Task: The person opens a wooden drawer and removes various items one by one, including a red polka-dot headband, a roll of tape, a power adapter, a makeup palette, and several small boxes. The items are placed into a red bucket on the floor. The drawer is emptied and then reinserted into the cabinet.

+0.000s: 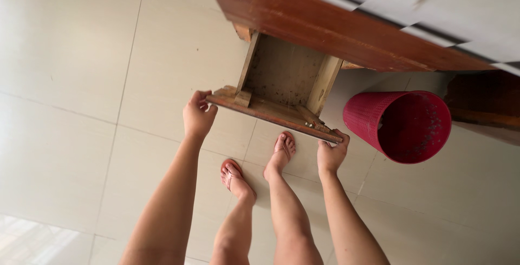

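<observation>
View from the head camera, read left to right. At nine o'clock we see only pale floor tiles. Near centre, our left hand is curled over the left end of the drawer's front board, fingers closed on its top edge; our right hand clasps the right end in the same way. The wooden drawer sits pulled out from the reddish-brown table at twelve o'clock, its box apparently empty, though the speckled bottom is too blurred to be sure. We judge it rigid, fairly heavy for its bulk and rough at the joints, so the two front corners already held give the best balanced purchase. Below, at six o'clock, our sandalled feet stand directly under the front board. At three o'clock a red plastic basket lies just beside the right hand, crowding that side.
</observation>
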